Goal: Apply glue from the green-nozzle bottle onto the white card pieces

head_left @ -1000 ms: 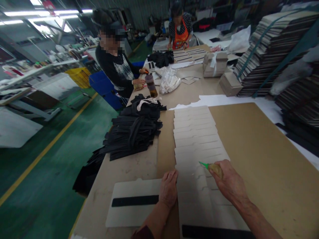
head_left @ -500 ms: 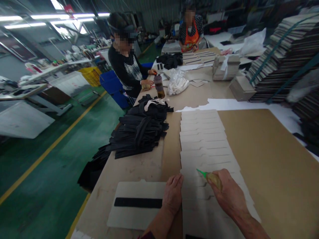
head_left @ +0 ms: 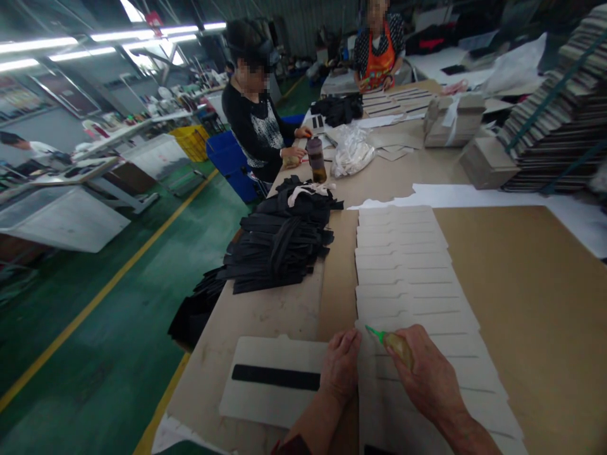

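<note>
My right hand [head_left: 429,373] is closed around a small yellowish squeeze bottle [head_left: 399,349] with a green nozzle [head_left: 374,332]. The nozzle points left, over the overlapping row of pale card panels [head_left: 408,294], near their left edge; whether its tip touches them I cannot tell. Just left of it, my left hand [head_left: 340,366] rests at that edge with its fingers curled and together. What lies under those fingers is hidden. A pale panel with a black strip [head_left: 275,376] lies partly behind my left wrist.
A heap of black strips [head_left: 279,246] lies on the table's left side. Beyond stand a dark-lidded bottle [head_left: 315,161] and a clear plastic bag [head_left: 351,151]. Tall strapped stacks of board [head_left: 559,120] rise at right. Two co-workers, one in black [head_left: 256,120] and one in an orange apron [head_left: 380,60], stand farther back.
The nozzle has moved left across the panels toward my left hand. My left hand stays by the panels' edge. The whole view has shifted, with the scene appearing farther right.
</note>
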### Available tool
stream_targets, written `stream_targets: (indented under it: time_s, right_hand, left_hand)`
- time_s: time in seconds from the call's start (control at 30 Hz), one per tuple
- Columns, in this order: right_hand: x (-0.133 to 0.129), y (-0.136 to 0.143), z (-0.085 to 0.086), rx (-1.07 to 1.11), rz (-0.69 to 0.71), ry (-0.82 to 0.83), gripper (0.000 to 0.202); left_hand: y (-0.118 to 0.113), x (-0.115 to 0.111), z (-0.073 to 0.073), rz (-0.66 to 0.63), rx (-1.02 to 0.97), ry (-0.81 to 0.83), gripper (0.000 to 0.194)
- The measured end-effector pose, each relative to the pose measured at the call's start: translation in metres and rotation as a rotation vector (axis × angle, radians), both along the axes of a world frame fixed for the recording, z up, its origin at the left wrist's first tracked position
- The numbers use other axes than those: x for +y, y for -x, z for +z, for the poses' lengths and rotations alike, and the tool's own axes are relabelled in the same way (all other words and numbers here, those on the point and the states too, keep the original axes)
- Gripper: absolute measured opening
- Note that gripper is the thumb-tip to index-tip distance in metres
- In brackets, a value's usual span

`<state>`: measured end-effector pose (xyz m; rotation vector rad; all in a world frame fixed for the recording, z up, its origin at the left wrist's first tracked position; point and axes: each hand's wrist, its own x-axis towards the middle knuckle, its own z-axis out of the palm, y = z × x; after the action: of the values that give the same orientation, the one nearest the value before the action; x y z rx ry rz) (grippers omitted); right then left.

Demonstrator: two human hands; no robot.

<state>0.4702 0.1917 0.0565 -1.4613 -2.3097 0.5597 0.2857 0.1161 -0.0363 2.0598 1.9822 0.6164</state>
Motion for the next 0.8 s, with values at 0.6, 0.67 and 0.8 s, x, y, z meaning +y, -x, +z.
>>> stream_targets:
  time_s: [0.6, 0.67, 0.8]
  right_hand:
    - [-0.007, 0.010, -0.001, -0.052, 0.014, -0.006, 0.019]
    - [-0.009, 0.015, -0.001, -0.041, 0.034, 0.014, 0.018]
    - [-0.008, 0.004, 0.000, -0.046, 0.000, 0.029, 0.021]
  left_hand:
    - [-0.003, 0.000, 0.009, 0.021, -0.046, 0.073, 0.044]
    - [-0.003, 0.000, 0.009, 0.017, -0.045, 0.071, 0.044]
    - [-0.003, 0.000, 0.006, 0.020, -0.039, 0.052, 0.042]
